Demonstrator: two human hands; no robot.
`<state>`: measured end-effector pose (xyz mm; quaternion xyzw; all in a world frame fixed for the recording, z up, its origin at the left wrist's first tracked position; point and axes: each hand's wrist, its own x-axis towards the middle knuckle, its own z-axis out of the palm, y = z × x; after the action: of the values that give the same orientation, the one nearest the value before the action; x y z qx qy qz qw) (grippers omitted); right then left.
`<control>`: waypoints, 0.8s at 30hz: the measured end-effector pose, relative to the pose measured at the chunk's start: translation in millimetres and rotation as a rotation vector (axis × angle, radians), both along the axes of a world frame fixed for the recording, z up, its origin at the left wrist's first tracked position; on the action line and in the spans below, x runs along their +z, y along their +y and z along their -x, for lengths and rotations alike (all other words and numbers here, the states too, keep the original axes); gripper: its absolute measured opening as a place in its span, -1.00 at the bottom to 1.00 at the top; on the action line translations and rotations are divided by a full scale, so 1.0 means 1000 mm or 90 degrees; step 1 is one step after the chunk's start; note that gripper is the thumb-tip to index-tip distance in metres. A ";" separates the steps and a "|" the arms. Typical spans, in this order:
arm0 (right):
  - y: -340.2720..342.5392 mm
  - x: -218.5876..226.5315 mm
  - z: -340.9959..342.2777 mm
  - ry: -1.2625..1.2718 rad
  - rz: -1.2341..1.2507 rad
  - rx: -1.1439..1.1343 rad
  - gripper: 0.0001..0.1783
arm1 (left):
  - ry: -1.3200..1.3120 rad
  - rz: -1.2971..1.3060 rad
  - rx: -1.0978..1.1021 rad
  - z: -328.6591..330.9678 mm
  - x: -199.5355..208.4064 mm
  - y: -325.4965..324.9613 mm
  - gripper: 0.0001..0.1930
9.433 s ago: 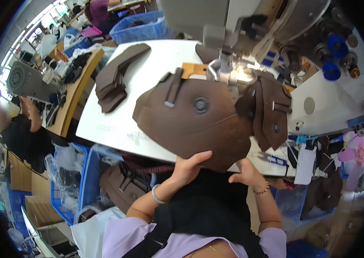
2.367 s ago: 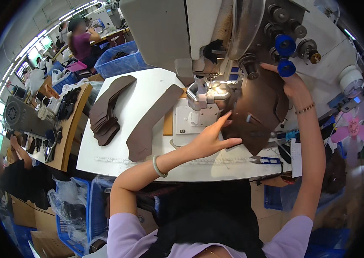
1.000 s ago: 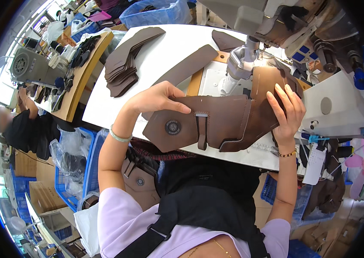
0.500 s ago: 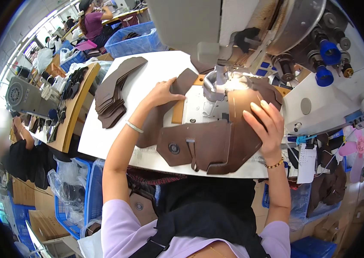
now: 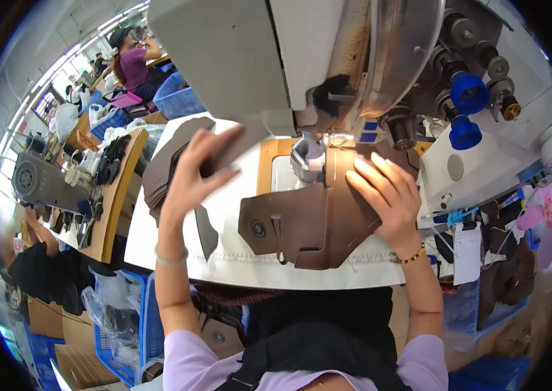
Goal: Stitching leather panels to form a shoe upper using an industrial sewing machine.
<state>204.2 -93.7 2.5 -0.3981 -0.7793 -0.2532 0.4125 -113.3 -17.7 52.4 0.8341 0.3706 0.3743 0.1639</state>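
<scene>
A large brown leather panel (image 5: 302,225) with a round rivet lies on the white sewing table (image 5: 243,270), under the presser foot (image 5: 308,159) of a big industrial sewing machine (image 5: 328,58). My right hand (image 5: 383,192) lies flat on the panel's right part, fingers spread. My left hand (image 5: 194,173) is raised above the table's left side and grips a long brown leather strip (image 5: 233,146) that points toward the machine. A stack of cut brown leather pieces (image 5: 165,173) lies on the table just behind the left hand.
A wooden bench (image 5: 116,189) with dark parts stands to the left, with another person (image 5: 25,260) in black below it. Blue crates (image 5: 181,101) and a seated person (image 5: 134,62) are at the back. Blue thread knobs (image 5: 465,111) stick out on the machine's right.
The panel has slid further under the machine head. My left hand left the panel, reached to the pile on the left and lifted a leather strip. My right hand stayed on the panel.
</scene>
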 end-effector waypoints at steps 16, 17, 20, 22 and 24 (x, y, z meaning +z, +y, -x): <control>0.002 -0.026 -0.001 0.020 -0.061 0.013 -0.75 | 0.266 -0.206 0.010 -0.072 -0.012 -0.050 -0.37; 0.003 -0.024 -0.001 0.020 -0.057 0.011 -0.75 | 0.241 -0.215 -0.007 -0.074 -0.013 -0.047 -0.37; 0.005 -0.025 0.000 0.024 -0.052 0.020 -0.75 | 0.218 -0.222 -0.035 -0.073 -0.015 -0.042 -0.38; 0.005 -0.026 -0.001 0.022 -0.051 0.020 -0.75 | 0.212 -0.224 -0.057 -0.074 -0.017 -0.038 -0.39; 0.005 -0.027 -0.002 0.019 -0.051 0.020 -0.74 | 0.209 -0.217 -0.076 -0.074 -0.019 -0.036 -0.37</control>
<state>206.0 -89.1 -24.1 -0.3723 -0.7685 -0.2717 0.4438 -39.3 -53.5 33.8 0.9198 0.2737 0.2804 -0.0196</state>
